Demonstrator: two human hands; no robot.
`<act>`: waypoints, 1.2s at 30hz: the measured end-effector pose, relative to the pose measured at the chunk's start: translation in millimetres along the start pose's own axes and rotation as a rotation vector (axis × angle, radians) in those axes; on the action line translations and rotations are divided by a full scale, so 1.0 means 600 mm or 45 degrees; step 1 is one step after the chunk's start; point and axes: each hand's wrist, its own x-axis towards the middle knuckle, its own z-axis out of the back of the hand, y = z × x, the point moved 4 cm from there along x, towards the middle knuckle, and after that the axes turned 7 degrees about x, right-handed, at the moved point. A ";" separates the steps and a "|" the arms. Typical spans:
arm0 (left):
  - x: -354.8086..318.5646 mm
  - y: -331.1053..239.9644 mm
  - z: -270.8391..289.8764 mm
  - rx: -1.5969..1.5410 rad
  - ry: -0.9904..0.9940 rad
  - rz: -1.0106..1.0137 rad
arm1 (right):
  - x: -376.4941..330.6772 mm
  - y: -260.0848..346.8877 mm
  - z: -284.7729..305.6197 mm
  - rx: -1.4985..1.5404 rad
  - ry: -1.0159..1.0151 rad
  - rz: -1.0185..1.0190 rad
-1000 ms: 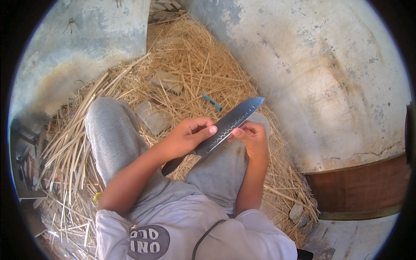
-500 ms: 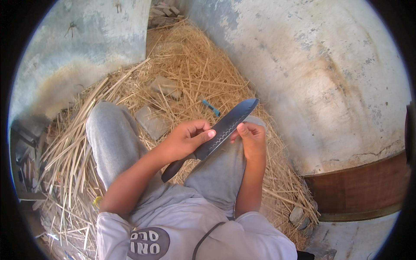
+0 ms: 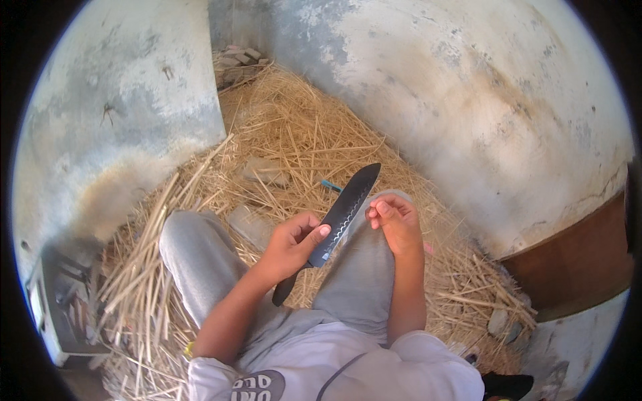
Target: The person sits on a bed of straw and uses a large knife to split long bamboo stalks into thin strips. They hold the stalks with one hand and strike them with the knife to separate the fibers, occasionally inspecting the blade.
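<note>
The knife's [image 3: 338,224] dark handle is mostly hidden under the left hand [image 3: 293,242], whose fingers wrap it. The long matte blade, wavy-edged, juts past them. The right hand's [image 3: 394,224] fingers curl loosely beside the blade, holding nothing, above dry straw [image 3: 294,140].

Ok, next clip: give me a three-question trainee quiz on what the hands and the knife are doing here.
1. True or false: the left hand grips the knife near where blade meets handle.
2. Multiple choice: the right hand is
A. wrapped round the knife's handle
B. beside the blade with fingers curled
C. flat on the straw
3. Fill in: the blade's tip points away from the person, toward the pale ____.

Key
1. True.
2. B. Whether the fingertips touch the blade cannot be told.
3. Wall.
</note>
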 end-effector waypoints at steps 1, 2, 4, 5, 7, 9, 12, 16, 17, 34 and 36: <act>-0.002 0.002 -0.001 0.000 -0.011 -0.010 | -0.001 0.001 0.000 -0.004 0.011 0.010; -0.002 0.001 0.000 -0.001 -0.022 -0.021 | -0.001 0.001 -0.001 -0.008 0.021 0.019; -0.005 -0.002 0.002 0.002 -0.010 -0.028 | 0.000 -0.001 0.000 -0.077 0.040 0.040; -0.007 -0.002 0.001 -0.002 -0.005 -0.031 | -0.002 -0.002 0.000 -0.115 0.049 0.045; -0.009 0.000 -0.001 0.032 -0.025 -0.022 | -0.006 0.000 -0.004 -0.086 0.023 0.018; -0.008 0.003 0.000 0.055 -0.036 -0.034 | -0.005 0.004 -0.009 -0.065 0.013 0.004; -0.003 0.010 0.002 0.049 -0.043 -0.041 | -0.002 0.009 -0.013 -0.064 0.012 -0.014; -0.006 0.011 -0.002 0.050 -0.068 -0.029 | -0.007 0.009 -0.011 -0.077 0.045 0.006; -0.006 0.010 -0.003 0.051 -0.074 -0.037 | -0.007 0.009 -0.010 -0.080 0.063 0.015; 0.000 0.012 -0.010 0.308 -0.016 -0.129 | -0.012 0.008 -0.022 -0.300 0.180 -0.102; 0.001 0.009 -0.011 0.253 -0.015 -0.095 | -0.012 0.009 -0.022 -0.285 0.222 -0.092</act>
